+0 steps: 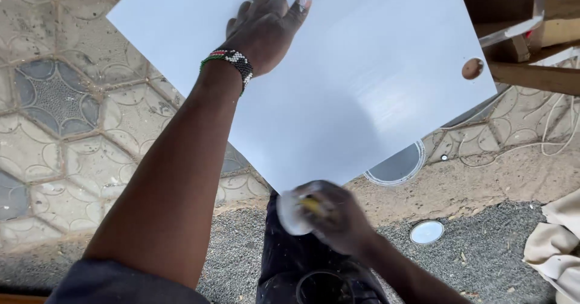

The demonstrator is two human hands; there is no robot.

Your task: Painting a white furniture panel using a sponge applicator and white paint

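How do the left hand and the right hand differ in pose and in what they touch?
The left hand lies flat and spread on the white board; the right hand is curled around a small white and yellow thing at the board's near corner. The left wrist wears a beaded bracelet; the right shows none. The left looks sharp, the right blurred. Both are bare.

Light: bright, even daylight
Glare: pale sheen across the white panel (338, 80); arm's soft shadow on it
Blur: right hand (329, 216) smeared by motion; left hand (266, 29) sharp
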